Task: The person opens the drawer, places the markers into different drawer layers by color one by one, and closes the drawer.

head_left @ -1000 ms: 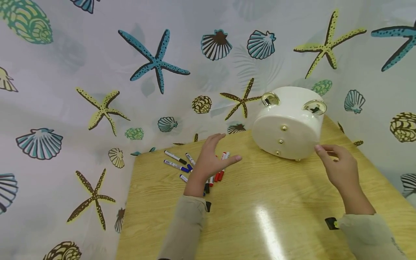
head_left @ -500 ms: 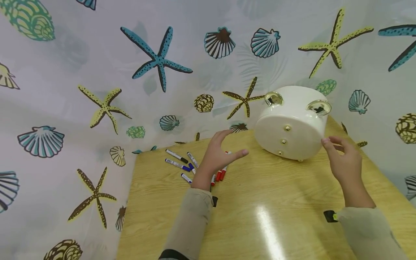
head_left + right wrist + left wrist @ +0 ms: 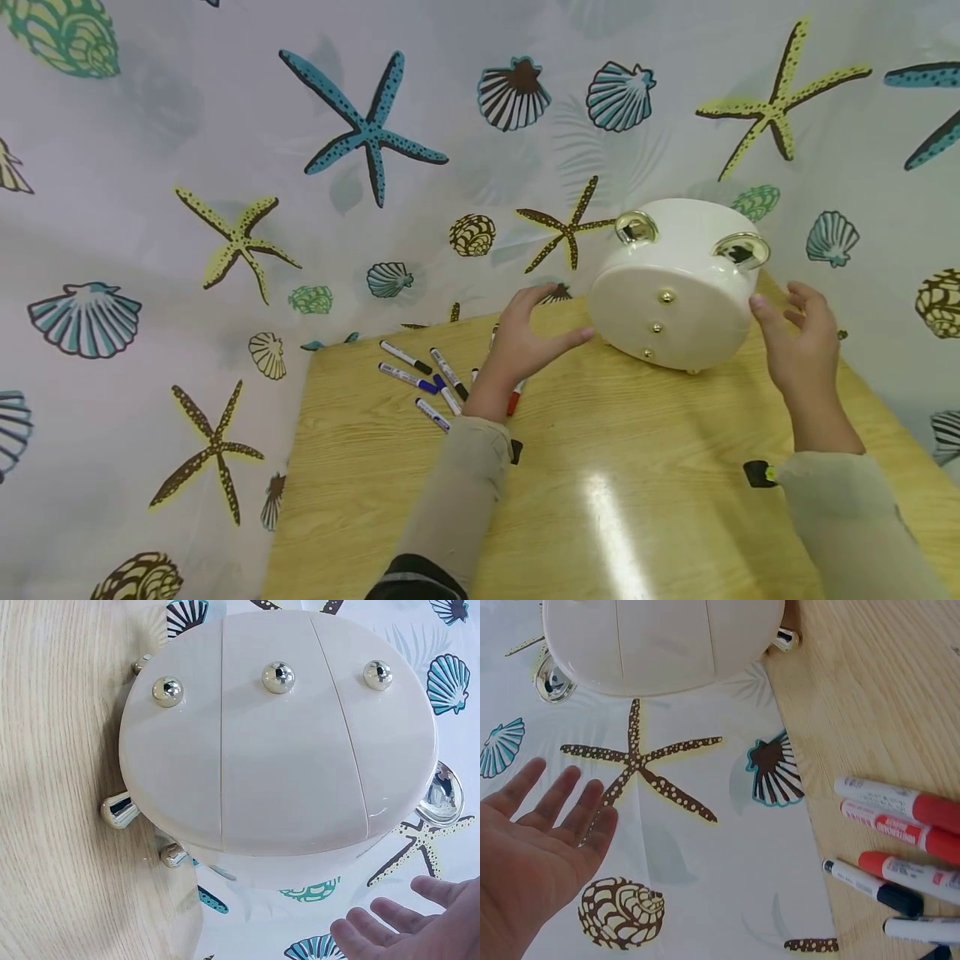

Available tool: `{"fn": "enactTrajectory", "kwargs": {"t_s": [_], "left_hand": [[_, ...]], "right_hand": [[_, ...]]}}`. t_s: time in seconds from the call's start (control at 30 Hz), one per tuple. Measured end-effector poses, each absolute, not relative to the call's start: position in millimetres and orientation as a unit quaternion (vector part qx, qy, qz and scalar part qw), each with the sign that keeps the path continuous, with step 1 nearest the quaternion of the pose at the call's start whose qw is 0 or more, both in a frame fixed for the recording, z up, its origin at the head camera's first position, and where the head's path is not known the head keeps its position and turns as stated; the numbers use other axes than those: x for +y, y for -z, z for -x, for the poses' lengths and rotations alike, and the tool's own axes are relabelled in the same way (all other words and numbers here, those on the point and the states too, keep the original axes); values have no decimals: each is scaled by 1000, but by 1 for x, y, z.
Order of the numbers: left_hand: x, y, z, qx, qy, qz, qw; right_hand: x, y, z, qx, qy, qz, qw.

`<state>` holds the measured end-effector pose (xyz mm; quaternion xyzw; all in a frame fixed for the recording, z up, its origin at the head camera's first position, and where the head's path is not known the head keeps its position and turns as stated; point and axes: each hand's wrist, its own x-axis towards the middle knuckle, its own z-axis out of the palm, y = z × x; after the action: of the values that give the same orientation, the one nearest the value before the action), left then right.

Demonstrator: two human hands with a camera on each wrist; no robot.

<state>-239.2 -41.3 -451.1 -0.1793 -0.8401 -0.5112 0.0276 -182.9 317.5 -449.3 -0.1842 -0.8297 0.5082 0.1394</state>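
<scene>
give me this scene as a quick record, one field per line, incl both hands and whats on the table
surface: wood-grain table
main object: white rounded box, three gold knobs on the face toward the person
left hand: holding nothing, thumb near the box's left edge; contact unclear
right hand: holding nothing, thumb by the box's right edge; contact unclear
other items: loose markers left of the box, some hidden behind the left hand
backdrop: white sheet printed with shells and starfish

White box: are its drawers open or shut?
Shut. All three drawers sit flush, with only thin seams between them.
</scene>
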Motion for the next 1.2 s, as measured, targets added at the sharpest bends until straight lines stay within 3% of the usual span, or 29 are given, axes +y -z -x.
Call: {"fn": "enactTrajectory", "kwargs": {"t_s": [0.47,0.83,1.2], "left_hand": [[-4,433,268,-785,583,207,37],[26,434,282,-754,636,166,20],[48,440,295,-765,632,121,23]], "right_hand": [[316,439,201,-802,-545,204,132],[320,427,229,-786,-576,187,125],[313,427,253,-766,-590,202,158]]}}
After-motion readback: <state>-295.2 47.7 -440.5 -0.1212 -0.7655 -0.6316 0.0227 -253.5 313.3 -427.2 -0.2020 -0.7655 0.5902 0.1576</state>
